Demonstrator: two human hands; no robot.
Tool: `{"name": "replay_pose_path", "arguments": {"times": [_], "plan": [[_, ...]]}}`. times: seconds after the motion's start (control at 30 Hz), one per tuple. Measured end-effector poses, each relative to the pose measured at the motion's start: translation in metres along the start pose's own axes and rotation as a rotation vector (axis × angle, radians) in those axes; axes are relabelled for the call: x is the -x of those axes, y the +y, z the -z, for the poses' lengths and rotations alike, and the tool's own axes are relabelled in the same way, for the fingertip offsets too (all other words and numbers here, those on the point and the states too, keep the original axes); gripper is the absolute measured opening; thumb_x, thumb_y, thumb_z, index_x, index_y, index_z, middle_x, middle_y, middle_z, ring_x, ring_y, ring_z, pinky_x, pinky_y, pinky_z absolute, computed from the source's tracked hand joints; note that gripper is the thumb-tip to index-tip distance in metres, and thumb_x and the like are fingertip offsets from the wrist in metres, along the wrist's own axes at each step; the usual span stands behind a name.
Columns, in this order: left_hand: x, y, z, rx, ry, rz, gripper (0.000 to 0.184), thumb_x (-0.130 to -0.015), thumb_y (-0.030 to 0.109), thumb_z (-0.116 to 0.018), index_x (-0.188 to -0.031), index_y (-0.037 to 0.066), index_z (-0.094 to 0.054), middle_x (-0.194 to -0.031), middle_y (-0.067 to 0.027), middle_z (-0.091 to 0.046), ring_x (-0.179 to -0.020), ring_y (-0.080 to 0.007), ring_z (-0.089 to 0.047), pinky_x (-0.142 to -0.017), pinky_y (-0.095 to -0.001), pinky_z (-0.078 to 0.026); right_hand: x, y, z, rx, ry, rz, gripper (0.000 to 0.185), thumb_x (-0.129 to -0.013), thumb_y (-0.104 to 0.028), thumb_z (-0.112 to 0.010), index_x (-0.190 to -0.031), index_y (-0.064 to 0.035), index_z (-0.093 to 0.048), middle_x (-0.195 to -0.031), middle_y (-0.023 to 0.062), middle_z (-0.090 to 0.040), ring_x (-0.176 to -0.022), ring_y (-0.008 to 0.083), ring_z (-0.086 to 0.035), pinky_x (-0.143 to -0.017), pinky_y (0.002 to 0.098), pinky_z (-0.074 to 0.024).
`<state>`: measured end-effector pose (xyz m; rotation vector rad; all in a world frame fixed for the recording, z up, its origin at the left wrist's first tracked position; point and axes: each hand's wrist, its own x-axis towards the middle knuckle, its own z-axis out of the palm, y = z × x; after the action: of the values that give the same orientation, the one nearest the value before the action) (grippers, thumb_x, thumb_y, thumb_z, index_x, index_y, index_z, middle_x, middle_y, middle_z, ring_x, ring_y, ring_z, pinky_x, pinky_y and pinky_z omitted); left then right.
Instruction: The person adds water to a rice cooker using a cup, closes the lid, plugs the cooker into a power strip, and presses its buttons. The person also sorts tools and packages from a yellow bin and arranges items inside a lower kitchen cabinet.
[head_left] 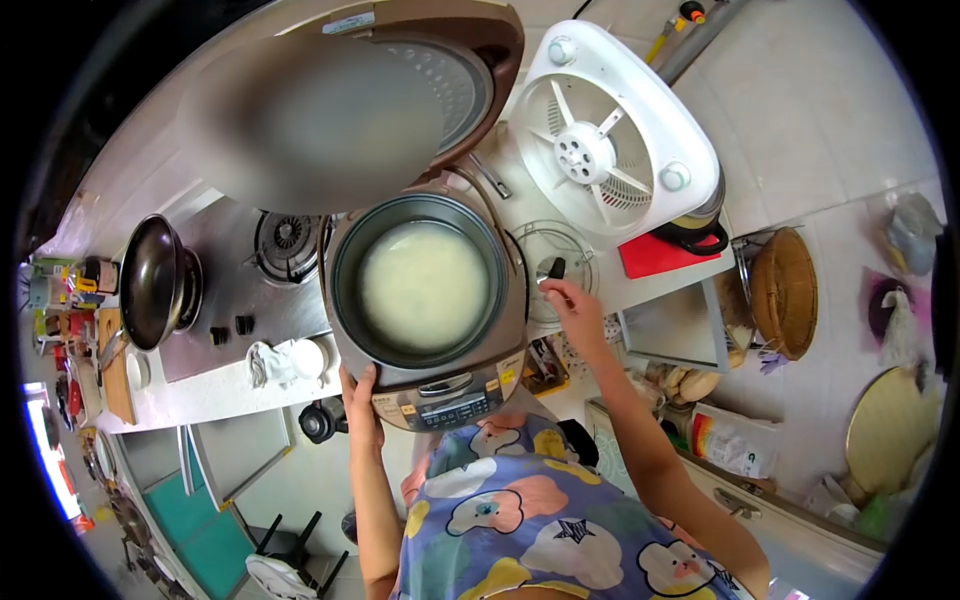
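An open rice cooker (pixel 450 392) stands before me, its inner pot (pixel 345 290) holding pale, whitish, cloudy contents. My left hand (pixel 362 400) rests against the cooker's front left corner, fingers stretched along its side. To the right of the cooker, my right hand (pixel 574 303) has thumb and fingers pinched at a small black-and-silver piece (pixel 557 268). Whether that piece is a knob or a handle I cannot tell. Around it lies a round item with thin metal rings (pixel 585 250) on the counter. The raised cooker lid (pixel 480 95) tilts back, partly covered by a blur.
Left of the cooker is a gas stove burner (pixel 288 235) and a dark wok (pixel 152 285). A cloth (pixel 268 365) and white bowl (pixel 309 358) sit by the counter's front. A white fan-like appliance (pixel 640 110), red item (pixel 665 256) and woven basket (pixel 785 295) are rightward.
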<state>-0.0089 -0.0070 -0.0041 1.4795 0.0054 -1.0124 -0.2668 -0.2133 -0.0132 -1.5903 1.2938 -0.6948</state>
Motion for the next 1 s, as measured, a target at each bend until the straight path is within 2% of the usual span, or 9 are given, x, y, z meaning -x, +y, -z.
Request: {"name": "replay_pose_path", "arguments": {"times": [0.07,0.17,0.2,0.3,0.47,0.6,0.7,0.87,1.0], "plan": [[0.003,0.004,-0.003,-0.004,-0.003,0.003,0.068,-0.082,0.025,-0.061,-0.137,0.003,-0.028,-0.13,-0.0151,-0.042,-0.119,-0.0248,-0.042,-0.1,-0.034,-0.032,0.006,-0.001,-0.016,-0.044,-0.028,-0.02,0.02,-0.086,-0.013,-0.058,-0.104,-0.005,-0.06,-0.095,0.0103,-0.064,-0.084,0.0157,-0.06,-0.074,0.029,-0.0455],[0.006,0.009,-0.006,0.014,-0.058,-0.034,0.067,-0.081,0.023,-0.061,-0.136,0.002,-0.029,-0.128,-0.0163,-0.044,-0.116,-0.0254,-0.044,-0.099,-0.0334,-0.033,-0.004,0.029,-0.022,0.199,0.155,0.252,0.024,-0.088,-0.014,-0.057,-0.11,-0.0052,-0.058,-0.098,0.0112,-0.064,-0.087,0.0162,-0.06,-0.076,0.0283,-0.0452],[0.006,0.008,-0.004,0.021,-0.069,-0.036,0.067,-0.08,0.021,-0.06,-0.136,0.002,-0.03,-0.127,-0.0161,-0.044,-0.115,-0.0254,-0.045,-0.099,-0.0333,-0.033,-0.007,0.035,-0.016,0.269,0.128,0.213,0.027,-0.088,-0.016,-0.056,-0.114,-0.0056,-0.056,-0.106,0.0106,-0.062,-0.091,0.0174,-0.059,-0.079,0.0283,-0.0447],[0.007,0.011,-0.004,0.02,-0.086,-0.029,0.066,-0.078,0.016,-0.057,-0.136,0.0,-0.031,-0.125,-0.0141,-0.045,-0.113,-0.0237,-0.045,-0.098,-0.0323,-0.034,-0.017,0.018,-0.006,-0.098,-0.095,-0.075,0.03,-0.09,-0.018,-0.055,-0.117,-0.005,-0.054,-0.114,0.0083,-0.059,-0.098,0.017,-0.056,-0.082,0.0286,-0.0436],[0.005,0.006,0.001,0.064,-0.147,-0.034,0.064,-0.078,0.01,-0.055,-0.136,0.001,-0.03,-0.125,-0.012,-0.045,-0.113,-0.0214,-0.045,-0.098,-0.031,-0.033,-0.012,0.004,-0.038,-0.252,-0.26,-0.063,0.064,-0.094,-0.046,-0.041,-0.135,0.0021,-0.036,-0.132,0.0199,-0.044,-0.123,0.0242,-0.041,-0.102,0.0311,-0.0291],[0.012,0.002,-0.002,0.074,-0.147,-0.03,0.071,-0.074,0.01,-0.056,-0.138,0.0,-0.028,-0.126,-0.0123,-0.045,-0.115,-0.0217,-0.043,-0.1,-0.031,-0.032,0.0,0.016,-0.061,-0.665,-0.223,-0.262,0.067,-0.093,-0.051,-0.04,-0.133,0.0029,-0.037,-0.134,0.0112,-0.041,-0.12,0.0215,-0.04,-0.101,0.0308,-0.0309],[0.021,-0.003,0.0,0.075,-0.127,-0.031,0.075,-0.071,0.009,-0.057,-0.139,0.001,-0.025,-0.126,-0.013,-0.045,-0.116,-0.023,-0.043,-0.1,-0.0314,-0.031,0.009,0.001,-0.053,-0.614,-0.224,-0.458,0.068,-0.092,-0.052,-0.042,-0.133,0.0022,-0.037,-0.134,0.011,-0.041,-0.119,0.0214,-0.042,-0.099,0.0316,-0.0326],[0.047,-0.02,0.001,0.083,-0.079,-0.014,0.08,-0.069,0.008,-0.056,-0.141,0.002,-0.02,-0.126,-0.0132,-0.045,-0.116,-0.0238,-0.043,-0.101,-0.0323,-0.031,0.034,0.023,-0.045,-0.489,-0.127,-0.407,0.058,-0.094,-0.043,-0.043,-0.133,0.0007,-0.039,-0.13,0.0084,-0.045,-0.116,0.0195,-0.044,-0.097,0.0304,-0.034],[0.071,-0.048,0.004,0.168,-0.044,0.015,0.08,-0.069,0.008,-0.056,-0.14,0.003,-0.022,-0.123,-0.0138,-0.046,-0.115,-0.0241,-0.044,-0.1,-0.0331,-0.031,0.038,0.028,-0.032,-0.502,-0.301,-0.224,0.075,-0.092,-0.05,-0.043,-0.139,0.0058,-0.025,-0.136,0.0142,-0.038,-0.123,0.0207,-0.038,-0.101,0.0299,-0.0288]]}}
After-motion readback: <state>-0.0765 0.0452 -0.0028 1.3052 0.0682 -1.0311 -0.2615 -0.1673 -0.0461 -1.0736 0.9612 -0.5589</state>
